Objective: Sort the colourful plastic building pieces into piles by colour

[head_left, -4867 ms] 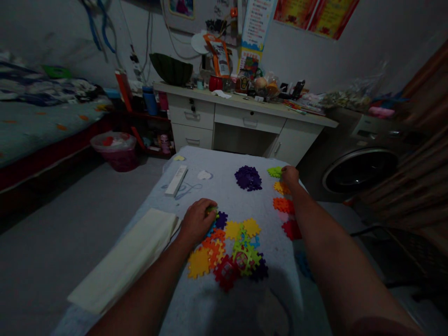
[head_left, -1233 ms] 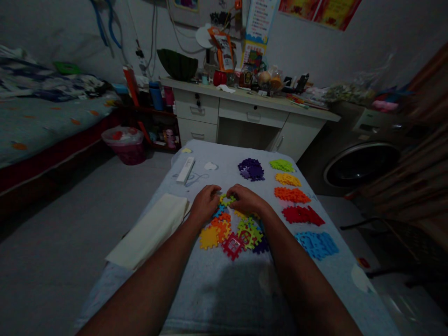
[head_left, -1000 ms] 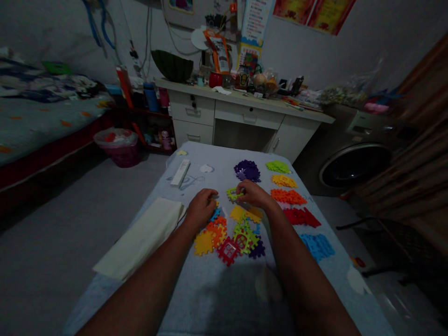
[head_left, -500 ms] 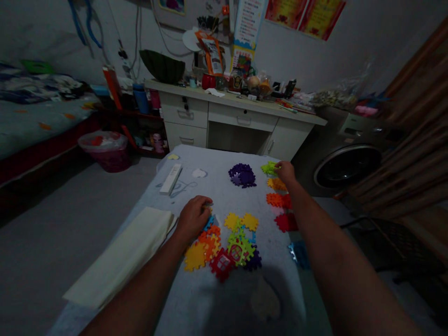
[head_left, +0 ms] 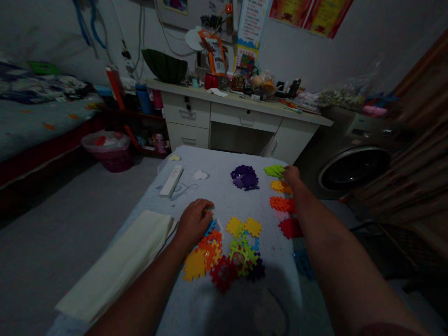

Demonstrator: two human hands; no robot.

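Note:
My left hand (head_left: 196,220) rests on the cloth with fingers curled; a bit of yellow shows at the fingertips, mostly hidden. Just below it lie a blue interlocking block (head_left: 210,227), orange blocks (head_left: 211,249) and a yellow block (head_left: 195,264). My right hand (head_left: 291,175) pinches at the right end of the green interlocking blocks (head_left: 273,171), its fingertips partly hidden. Toward me from that hand lie stacks of yellow-orange (head_left: 279,186), orange (head_left: 280,203) and red blocks (head_left: 290,227). Joined yellow, green, red and purple blocks (head_left: 241,249) sit at the near middle.
A purple block pile (head_left: 245,178) lies at the far middle of the cloth-covered table (head_left: 224,156). On the left are a white box (head_left: 171,181) and a folded pale cloth (head_left: 119,266). A desk (head_left: 245,112) and washing machine (head_left: 353,158) stand beyond.
The view has shifted slightly. My right hand has moved a little right and toward me, at the edge of the green blocks. My left hand stays in place.

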